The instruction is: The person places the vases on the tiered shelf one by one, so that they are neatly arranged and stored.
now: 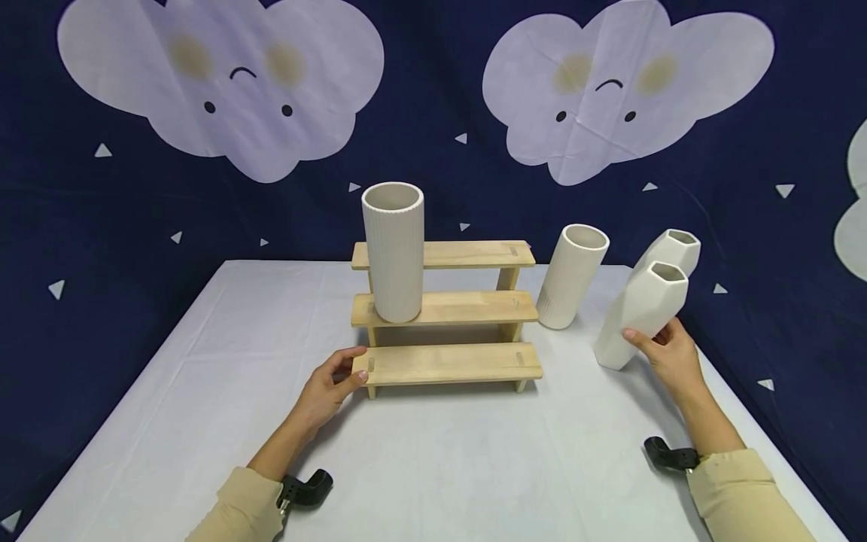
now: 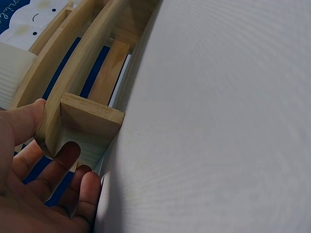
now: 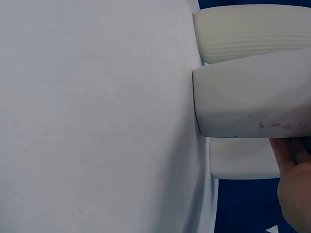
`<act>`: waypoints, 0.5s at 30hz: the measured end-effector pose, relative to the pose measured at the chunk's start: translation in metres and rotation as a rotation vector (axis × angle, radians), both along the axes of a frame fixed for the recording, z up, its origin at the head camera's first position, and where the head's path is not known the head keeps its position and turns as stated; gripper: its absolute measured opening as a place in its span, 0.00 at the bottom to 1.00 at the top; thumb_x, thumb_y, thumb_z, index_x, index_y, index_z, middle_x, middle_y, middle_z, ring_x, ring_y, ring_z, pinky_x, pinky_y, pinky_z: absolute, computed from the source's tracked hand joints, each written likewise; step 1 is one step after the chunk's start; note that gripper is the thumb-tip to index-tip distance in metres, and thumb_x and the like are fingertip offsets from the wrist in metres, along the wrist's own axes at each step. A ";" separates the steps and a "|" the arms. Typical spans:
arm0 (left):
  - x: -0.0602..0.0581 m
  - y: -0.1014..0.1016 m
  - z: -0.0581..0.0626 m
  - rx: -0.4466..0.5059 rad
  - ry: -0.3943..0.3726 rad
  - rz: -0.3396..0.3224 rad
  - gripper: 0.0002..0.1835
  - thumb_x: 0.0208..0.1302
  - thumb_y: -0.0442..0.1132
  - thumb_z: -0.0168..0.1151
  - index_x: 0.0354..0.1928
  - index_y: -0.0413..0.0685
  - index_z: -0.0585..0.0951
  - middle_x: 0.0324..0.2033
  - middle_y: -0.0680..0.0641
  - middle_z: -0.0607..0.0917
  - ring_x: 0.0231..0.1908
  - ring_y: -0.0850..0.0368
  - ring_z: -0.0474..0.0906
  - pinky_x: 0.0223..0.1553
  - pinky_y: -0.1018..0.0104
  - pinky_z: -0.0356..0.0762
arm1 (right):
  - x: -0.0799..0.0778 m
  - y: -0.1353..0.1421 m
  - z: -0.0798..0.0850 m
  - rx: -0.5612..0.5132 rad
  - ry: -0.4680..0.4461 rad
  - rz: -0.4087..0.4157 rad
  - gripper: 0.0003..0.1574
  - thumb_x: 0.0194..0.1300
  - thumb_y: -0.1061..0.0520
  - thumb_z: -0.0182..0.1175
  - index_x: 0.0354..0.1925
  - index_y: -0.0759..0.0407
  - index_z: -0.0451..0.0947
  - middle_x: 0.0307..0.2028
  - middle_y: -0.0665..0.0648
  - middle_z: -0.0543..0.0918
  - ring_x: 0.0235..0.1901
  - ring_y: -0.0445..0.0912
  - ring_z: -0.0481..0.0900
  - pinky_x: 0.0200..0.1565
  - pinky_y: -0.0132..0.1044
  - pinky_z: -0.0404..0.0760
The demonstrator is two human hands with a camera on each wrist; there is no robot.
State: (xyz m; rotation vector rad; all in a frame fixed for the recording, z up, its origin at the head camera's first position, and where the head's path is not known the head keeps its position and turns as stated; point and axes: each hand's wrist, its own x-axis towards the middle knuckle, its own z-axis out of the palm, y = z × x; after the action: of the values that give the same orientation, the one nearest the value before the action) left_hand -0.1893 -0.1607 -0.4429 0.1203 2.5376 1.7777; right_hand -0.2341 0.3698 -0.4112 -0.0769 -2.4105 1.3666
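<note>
Gripping L end of bottom step of wooden stand: L hand, thumb in front, index behind. R hand, thumb bent onto near faceted vase, R of stand; 2nd faceted vase behind. Ribbed vase on mid step; other ribbed vase btwn.
</note>
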 end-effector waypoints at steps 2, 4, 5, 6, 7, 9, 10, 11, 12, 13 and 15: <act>0.000 0.000 0.000 0.002 -0.001 -0.001 0.26 0.63 0.46 0.62 0.62 0.52 0.71 0.50 0.41 0.76 0.44 0.56 0.72 0.39 0.71 0.70 | 0.001 -0.001 0.001 -0.005 0.008 0.004 0.37 0.60 0.53 0.65 0.64 0.59 0.62 0.41 0.29 0.70 0.41 0.23 0.70 0.41 0.14 0.69; 0.000 0.000 0.000 0.004 -0.002 0.000 0.26 0.63 0.45 0.62 0.62 0.52 0.71 0.50 0.41 0.76 0.44 0.56 0.72 0.39 0.71 0.70 | 0.002 -0.002 0.002 -0.005 0.010 0.007 0.37 0.60 0.53 0.65 0.64 0.58 0.62 0.41 0.29 0.70 0.42 0.23 0.70 0.41 0.14 0.70; 0.000 0.000 0.000 0.004 -0.002 0.000 0.26 0.63 0.45 0.62 0.62 0.52 0.71 0.50 0.41 0.76 0.44 0.56 0.72 0.39 0.71 0.70 | 0.003 -0.003 0.003 -0.004 0.007 0.007 0.37 0.60 0.53 0.65 0.64 0.57 0.62 0.42 0.30 0.71 0.42 0.23 0.70 0.41 0.14 0.69; 0.000 0.000 0.000 0.006 -0.003 -0.001 0.26 0.63 0.45 0.62 0.62 0.52 0.71 0.50 0.41 0.76 0.44 0.56 0.72 0.39 0.71 0.70 | 0.004 -0.003 0.004 0.000 0.003 0.006 0.38 0.60 0.53 0.65 0.64 0.57 0.62 0.43 0.31 0.71 0.42 0.23 0.70 0.41 0.14 0.69; 0.000 -0.001 0.000 0.008 -0.005 -0.001 0.26 0.63 0.45 0.62 0.62 0.52 0.71 0.50 0.41 0.76 0.44 0.56 0.72 0.39 0.71 0.70 | 0.005 -0.004 0.006 0.002 -0.001 0.006 0.39 0.60 0.53 0.65 0.65 0.56 0.62 0.44 0.32 0.71 0.43 0.23 0.70 0.41 0.14 0.69; 0.001 0.000 0.000 0.007 -0.006 -0.002 0.26 0.63 0.46 0.62 0.62 0.52 0.71 0.50 0.41 0.76 0.44 0.56 0.72 0.39 0.71 0.70 | 0.008 -0.005 0.008 0.014 -0.013 0.001 0.40 0.60 0.52 0.65 0.66 0.56 0.61 0.46 0.34 0.72 0.43 0.23 0.69 0.41 0.14 0.69; 0.001 0.000 0.000 0.008 -0.008 -0.003 0.26 0.63 0.46 0.62 0.62 0.52 0.70 0.50 0.41 0.76 0.44 0.56 0.72 0.39 0.71 0.70 | 0.010 -0.006 0.009 0.019 -0.017 -0.001 0.40 0.60 0.51 0.65 0.66 0.56 0.61 0.46 0.35 0.72 0.43 0.23 0.69 0.41 0.14 0.69; 0.001 0.000 0.001 0.008 -0.008 -0.005 0.26 0.63 0.46 0.62 0.62 0.52 0.70 0.50 0.41 0.76 0.44 0.56 0.72 0.39 0.71 0.70 | 0.011 -0.007 0.010 0.021 -0.019 -0.003 0.41 0.60 0.51 0.65 0.66 0.56 0.61 0.46 0.35 0.72 0.43 0.23 0.69 0.41 0.14 0.69; 0.001 0.000 0.001 0.009 -0.009 -0.006 0.26 0.63 0.46 0.62 0.63 0.52 0.70 0.50 0.41 0.76 0.44 0.56 0.72 0.39 0.70 0.70 | 0.013 -0.008 0.011 0.024 -0.019 -0.003 0.41 0.60 0.51 0.65 0.66 0.55 0.61 0.46 0.35 0.72 0.43 0.23 0.69 0.41 0.14 0.69; 0.001 0.000 0.001 0.009 -0.011 -0.007 0.26 0.63 0.46 0.62 0.63 0.52 0.70 0.50 0.41 0.75 0.44 0.56 0.72 0.39 0.70 0.70 | 0.014 -0.009 0.012 0.023 -0.017 -0.002 0.41 0.60 0.51 0.65 0.66 0.55 0.61 0.46 0.34 0.72 0.43 0.23 0.69 0.41 0.14 0.69; 0.001 0.000 0.001 0.009 -0.013 -0.008 0.26 0.63 0.46 0.62 0.63 0.52 0.70 0.50 0.41 0.75 0.44 0.56 0.72 0.39 0.70 0.70 | 0.016 -0.012 0.013 0.019 -0.007 0.005 0.40 0.59 0.52 0.66 0.66 0.54 0.62 0.46 0.34 0.72 0.43 0.23 0.70 0.41 0.15 0.70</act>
State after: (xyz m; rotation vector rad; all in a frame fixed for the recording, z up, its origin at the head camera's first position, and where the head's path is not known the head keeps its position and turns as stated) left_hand -0.1887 -0.1606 -0.4417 0.1195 2.5171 1.7811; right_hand -0.2177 0.3575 -0.3977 -0.0707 -2.4306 1.3480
